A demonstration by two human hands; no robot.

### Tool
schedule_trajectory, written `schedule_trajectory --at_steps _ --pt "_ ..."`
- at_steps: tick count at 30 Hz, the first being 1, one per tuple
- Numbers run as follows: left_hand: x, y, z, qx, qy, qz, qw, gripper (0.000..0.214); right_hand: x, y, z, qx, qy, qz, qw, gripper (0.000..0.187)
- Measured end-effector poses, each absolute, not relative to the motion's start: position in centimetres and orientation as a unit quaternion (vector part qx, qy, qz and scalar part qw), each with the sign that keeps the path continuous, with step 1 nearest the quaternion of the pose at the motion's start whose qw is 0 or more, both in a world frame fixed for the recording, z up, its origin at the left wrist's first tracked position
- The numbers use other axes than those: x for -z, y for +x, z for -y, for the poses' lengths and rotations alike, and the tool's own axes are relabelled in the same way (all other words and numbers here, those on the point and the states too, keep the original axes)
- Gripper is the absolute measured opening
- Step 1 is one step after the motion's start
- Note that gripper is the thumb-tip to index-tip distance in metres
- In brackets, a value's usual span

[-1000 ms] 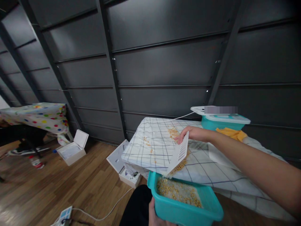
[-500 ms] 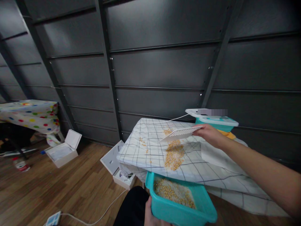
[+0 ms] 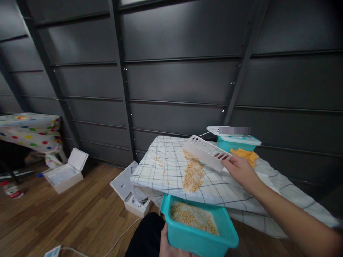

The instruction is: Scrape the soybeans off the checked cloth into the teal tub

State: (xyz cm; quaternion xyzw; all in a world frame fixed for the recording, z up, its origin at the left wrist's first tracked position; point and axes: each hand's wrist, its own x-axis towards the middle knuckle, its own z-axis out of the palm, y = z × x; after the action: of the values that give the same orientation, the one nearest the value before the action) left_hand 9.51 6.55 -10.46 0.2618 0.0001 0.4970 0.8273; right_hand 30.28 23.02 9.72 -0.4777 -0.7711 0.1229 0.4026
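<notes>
My right hand [image 3: 238, 169] grips the near end of a white slotted plastic strip [image 3: 205, 152], whose long edge stands over the checked cloth. Beneath and beside the strip lies a pile of yellow kernels mixed with white grains [image 3: 193, 175], with a few loose kernels [image 3: 159, 162] farther left. My left hand [image 3: 171, 244] is wrapped round the near left side of a teal plastic tub [image 3: 199, 239], held just below the table's front edge. Inside the tub is a layer of the same kernels and white grains [image 3: 193, 216].
At the table's back stand a lidded teal box [image 3: 238, 142] and an orange cloth [image 3: 245, 156]. The table [image 3: 146, 171] wears a white checked cover. Open white boxes [image 3: 65, 175] and a cable [image 3: 122, 235] lie on the wooden floor. A dark panelled wall rises behind.
My right hand has moved slightly nearer, and the strip has turned so its slotted face shows and its far end is higher. The tub is still in my left hand.
</notes>
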Motion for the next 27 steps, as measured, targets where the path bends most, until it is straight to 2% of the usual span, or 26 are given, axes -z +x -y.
schedule_trajectory --at_steps 6,14,27 --pt "10.1 9.4 -6.0 -0.475 0.235 -0.001 0.848 0.081 -8.7 29.4 -22.1 -0.118 -0.453 0.821 0.327 0.027" --pt "11.0 9.5 -5.6 -0.478 0.201 -0.011 0.855 0.082 -8.2 28.9 -20.8 -0.099 -0.458 0.843 0.264 0.028" --pt "10.8 9.0 -4.8 -0.48 0.161 -0.012 0.862 0.093 -8.7 29.1 -18.7 -0.141 -0.468 0.83 0.27 0.029"
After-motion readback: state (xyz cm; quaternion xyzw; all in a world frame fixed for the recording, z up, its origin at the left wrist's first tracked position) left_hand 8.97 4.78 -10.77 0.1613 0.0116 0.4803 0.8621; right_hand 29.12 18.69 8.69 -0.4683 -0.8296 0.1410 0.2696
